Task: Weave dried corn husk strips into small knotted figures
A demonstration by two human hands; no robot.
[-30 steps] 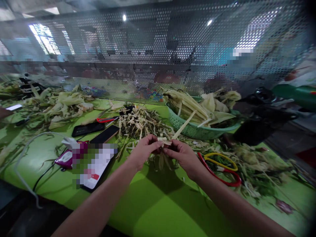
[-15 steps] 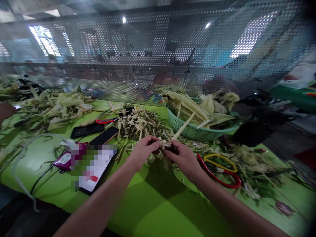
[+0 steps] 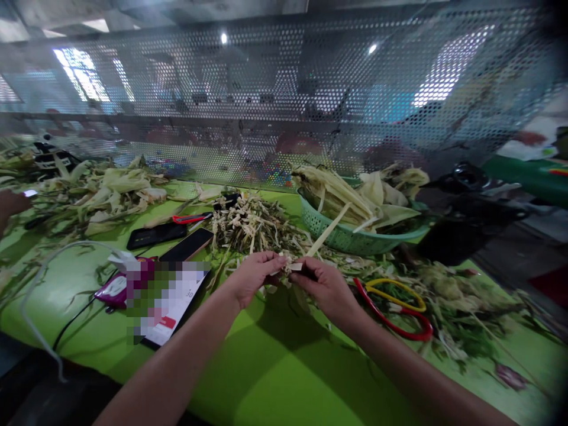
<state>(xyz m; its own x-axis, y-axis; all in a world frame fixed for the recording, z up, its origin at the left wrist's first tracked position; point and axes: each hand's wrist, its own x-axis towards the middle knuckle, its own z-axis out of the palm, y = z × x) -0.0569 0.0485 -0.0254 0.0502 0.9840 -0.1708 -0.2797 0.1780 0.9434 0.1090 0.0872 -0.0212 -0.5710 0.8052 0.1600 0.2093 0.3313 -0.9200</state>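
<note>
My left hand point(image 3: 252, 275) and my right hand point(image 3: 323, 287) meet just above the green table point(image 3: 275, 367), fingers pinched on a small bundle of pale corn husk strips point(image 3: 290, 266). Some strips hang down between the two hands. Just behind them lies a heap of cut husk strips point(image 3: 248, 225). A green mesh basket point(image 3: 350, 234) full of long husks stands at the back right, one long strip sloping from it towards my hands.
Red and yellow scissors point(image 3: 394, 305) lie right of my right hand among green scraps. Two dark phones point(image 3: 177, 239), a blurred card and a white cable lie at left. A husk pile point(image 3: 102, 192) and another person's hand point(image 3: 11, 204) are far left. A perforated screen point(image 3: 284, 100) backs the table.
Both hands have sunk slightly towards the table while still working the husk bundle between their fingertips. The hand at the far left has shifted a little.
</note>
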